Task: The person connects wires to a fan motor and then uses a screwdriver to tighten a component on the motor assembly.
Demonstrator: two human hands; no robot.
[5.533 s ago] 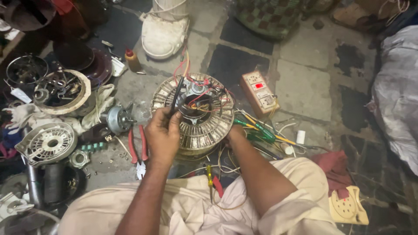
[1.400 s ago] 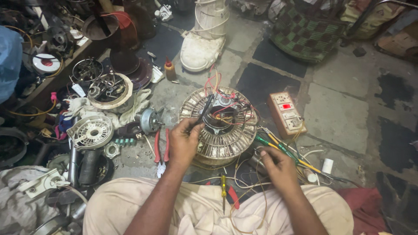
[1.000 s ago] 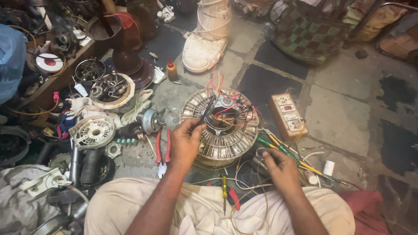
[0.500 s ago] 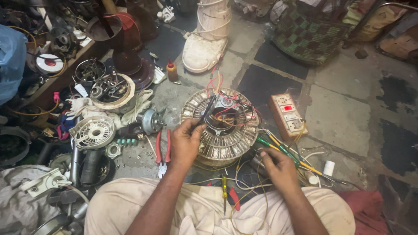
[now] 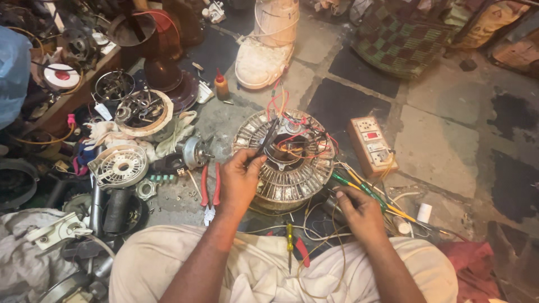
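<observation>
Two hands are in play over a crowded floor. Nearest, the person's lap in pale cloth, with a yellow-handled screwdriver [image 5: 289,240] lying between the knees. The right hand [image 5: 359,212] is curled low at the stator's near right edge, fingers closed down among loose wires [image 5: 314,255]; what it pinches, if anything, cannot be made out. The left hand [image 5: 240,180] is clamped on a slim dark tool [image 5: 266,140], pinched between thumb and fingertips, its tip angled up into the motor's middle.

That motor, a round ceiling-fan stator [image 5: 285,163] with a ring of metal laminations, sits flat on the floor right in front of the knees. It looks heavy and rigid, best gripped by the outer ring; the red and orange leads on top look thin and easily torn, so they are no handle.

Just left lie red-handled pliers [image 5: 210,185]. To the right, a beige switchboard box [image 5: 371,145] sits on the stone. Farther left, a white vented motor cover [image 5: 118,166] and other parts pile up. Beyond, a small glue bottle [image 5: 222,87] and a white fan base [image 5: 265,47].
</observation>
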